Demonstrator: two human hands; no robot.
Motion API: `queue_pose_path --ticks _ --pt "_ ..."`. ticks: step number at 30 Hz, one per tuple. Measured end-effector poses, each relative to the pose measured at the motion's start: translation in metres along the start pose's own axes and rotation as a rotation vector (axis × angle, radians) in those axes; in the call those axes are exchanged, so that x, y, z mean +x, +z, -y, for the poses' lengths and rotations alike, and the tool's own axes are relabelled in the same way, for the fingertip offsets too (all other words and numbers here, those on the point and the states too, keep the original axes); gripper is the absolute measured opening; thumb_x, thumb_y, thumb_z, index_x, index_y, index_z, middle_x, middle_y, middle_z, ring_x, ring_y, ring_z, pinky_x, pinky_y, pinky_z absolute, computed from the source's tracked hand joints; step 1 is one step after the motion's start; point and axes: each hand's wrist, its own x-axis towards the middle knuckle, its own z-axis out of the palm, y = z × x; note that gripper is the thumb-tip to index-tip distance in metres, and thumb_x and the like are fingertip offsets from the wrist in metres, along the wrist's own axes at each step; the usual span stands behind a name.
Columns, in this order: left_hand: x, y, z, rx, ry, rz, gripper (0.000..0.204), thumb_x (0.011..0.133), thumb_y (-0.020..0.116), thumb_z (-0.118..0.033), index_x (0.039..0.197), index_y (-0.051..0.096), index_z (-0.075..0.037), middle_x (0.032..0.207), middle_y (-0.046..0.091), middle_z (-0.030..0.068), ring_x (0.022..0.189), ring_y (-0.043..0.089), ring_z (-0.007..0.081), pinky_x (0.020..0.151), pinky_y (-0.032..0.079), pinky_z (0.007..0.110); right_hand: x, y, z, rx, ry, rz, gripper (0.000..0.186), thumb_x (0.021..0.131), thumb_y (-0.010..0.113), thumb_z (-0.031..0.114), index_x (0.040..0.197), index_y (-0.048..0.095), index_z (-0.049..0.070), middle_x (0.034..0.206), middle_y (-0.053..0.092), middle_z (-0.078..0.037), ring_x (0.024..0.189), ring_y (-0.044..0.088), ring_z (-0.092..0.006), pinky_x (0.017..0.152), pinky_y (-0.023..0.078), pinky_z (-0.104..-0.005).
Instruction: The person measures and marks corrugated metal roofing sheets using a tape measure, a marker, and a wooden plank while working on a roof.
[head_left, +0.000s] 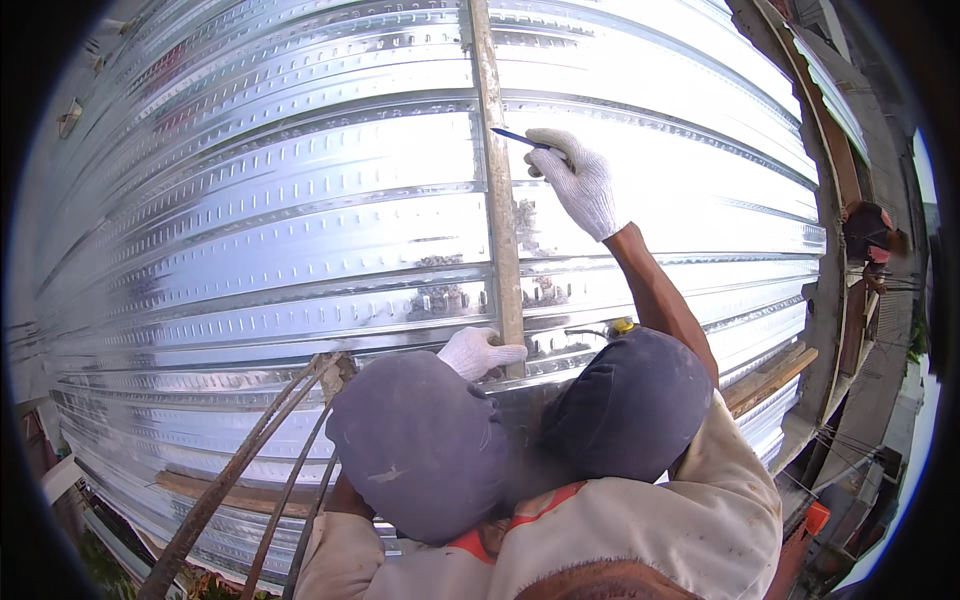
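Head view, the only one: your left hand is at the near end of the wooden strip, fingers laid over it; can't tell if it's gripped or just pressed down. Strip runs across the ribs of the metal decking, from just ahead of your knees toward the far edge, well in from the right edge. Your right hand is closed on a slim blue pen, tip over the strip; contact can't be told. Progress, my read: strip is laid and steadied, pen is in position, so setup looks done. No drawn line readable on strip or decking through the glare, so count the marking as open. Yellow object sits by your right knee, loose plank near the decking's right edge.
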Motion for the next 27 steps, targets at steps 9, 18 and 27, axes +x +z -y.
queue_pose_path --ticks 9,18,27 --pt "0.007 -0.004 0.005 0.141 0.09 -0.011 0.067 0.097 0.082 -0.058 0.124 0.081 0.004 0.101 0.083 0.0123 0.08 0.076 0.0159 0.076 0.06 0.032 0.179 -0.028 -0.007 -0.184 -0.03 0.005 0.044 0.104 0.066 0.033 0.128 0.079 -0.001 0.105 0.083 -0.015 0.087 0.08 -0.0213 0.082 0.063 -0.034" --pt "0.02 0.004 0.015 0.173 0.004 -0.032 0.06 0.095 0.084 -0.058 0.116 0.083 -0.002 0.093 0.08 0.0095 0.084 0.076 0.0182 0.078 0.058 0.037 0.167 0.05 -0.006 -0.108 -0.051 0.211 0.037 0.108 0.066 0.025 0.139 0.073 0.006 0.119 0.081 -0.015 0.104 0.078 -0.0274 0.096 0.061 -0.0379" --pt "0.004 -0.007 0.006 0.338 0.12 -0.108 0.078 0.091 0.078 -0.072 0.113 0.08 0.002 0.099 0.08 0.0188 0.096 0.078 0.035 0.089 0.058 0.043 0.12 0.099 -0.032 -0.173 -0.348 0.35 0.03 0.108 0.064 0.02 0.133 0.075 0.009 0.108 0.079 -0.017 0.103 0.076 -0.0379 0.092 0.06 -0.0479"
